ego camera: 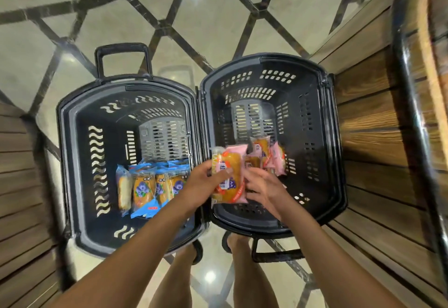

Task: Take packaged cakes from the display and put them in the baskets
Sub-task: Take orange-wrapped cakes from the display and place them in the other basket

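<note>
Two hands: both pinching one pink-wrapped cake
Long axis: running away from hands
Drop spot: right basket, directly beneath

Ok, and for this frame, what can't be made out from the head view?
- Exact count of blue packaged cakes in the left basket: they overlap, and the left hand covers the right end.
- Pink packaged cakes lying in the right basket: partly behind the held pink packet and right hand.
- Packet print: too blurred to read.
- The display: cut off at the right edge.
</note>
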Available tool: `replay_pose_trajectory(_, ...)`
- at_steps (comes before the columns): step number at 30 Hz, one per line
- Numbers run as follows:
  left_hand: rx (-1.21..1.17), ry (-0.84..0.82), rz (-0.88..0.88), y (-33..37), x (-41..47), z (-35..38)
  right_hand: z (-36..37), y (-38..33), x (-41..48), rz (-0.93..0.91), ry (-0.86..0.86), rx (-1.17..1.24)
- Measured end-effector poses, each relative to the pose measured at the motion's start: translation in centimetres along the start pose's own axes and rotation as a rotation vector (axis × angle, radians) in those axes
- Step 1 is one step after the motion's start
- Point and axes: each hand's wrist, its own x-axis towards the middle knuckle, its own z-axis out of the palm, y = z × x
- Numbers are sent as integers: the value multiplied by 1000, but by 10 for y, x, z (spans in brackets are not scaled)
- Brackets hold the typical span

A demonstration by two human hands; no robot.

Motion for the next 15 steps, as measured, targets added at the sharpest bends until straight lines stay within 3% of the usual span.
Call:
replay_pose_trajectory(3,-37,89,-5,-14,11,-17,-24,18,42,52,203,-32)
replay_pose_trajectory(7,-67,67,15,-25,21,-28,-50,44,91,15,432,-339)
replay_pose_trajectory(11,-83,52,80,-34,26,-32,-71,76,159,59,412,-467)
replay_pose_trajectory(15,-95,49,115,-40,27,-33,-126,157,256,175,455,-519)
